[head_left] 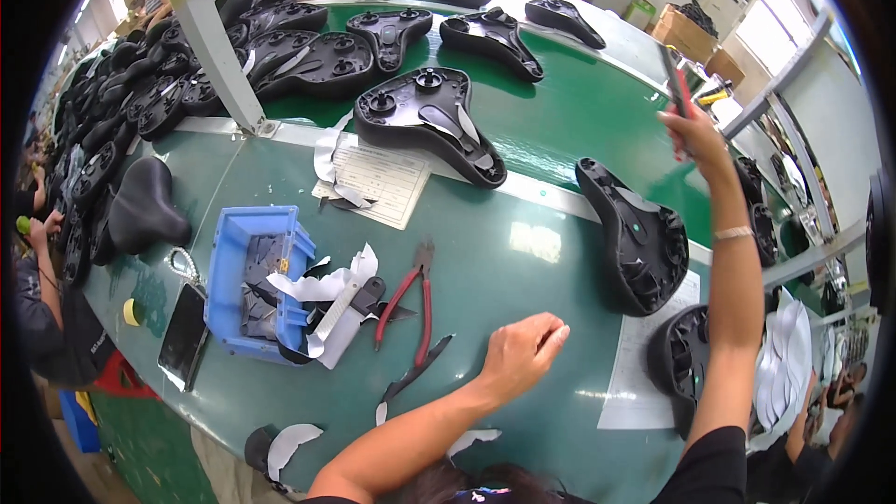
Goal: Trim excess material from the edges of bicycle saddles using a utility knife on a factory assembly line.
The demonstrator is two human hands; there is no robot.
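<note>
My left hand (525, 355) rests loosely closed over the green table, with nothing showing in its fingers. Raised at the right, my right hand (695, 135) grips a long, thin red-and-black tool (676, 84); its exact kind is unclear. Nearest below that hand, a black bicycle saddle (639, 238) lies underside up at the table's edge. Left of my left hand lie red-handled cutting pliers (427, 303) and a strip of black-and-white scrap (415, 378). Another upturned saddle (420, 117) sits farther back with a white strip on it.
A blue bin (217, 289) holds grey pieces, with a utility knife (341, 313) and white scraps beside it. A phone (183, 336) and an upright saddle (149, 205) are at the left. Several saddles lie along the green belt (560, 112). A metal post (219, 47) stands near the pile.
</note>
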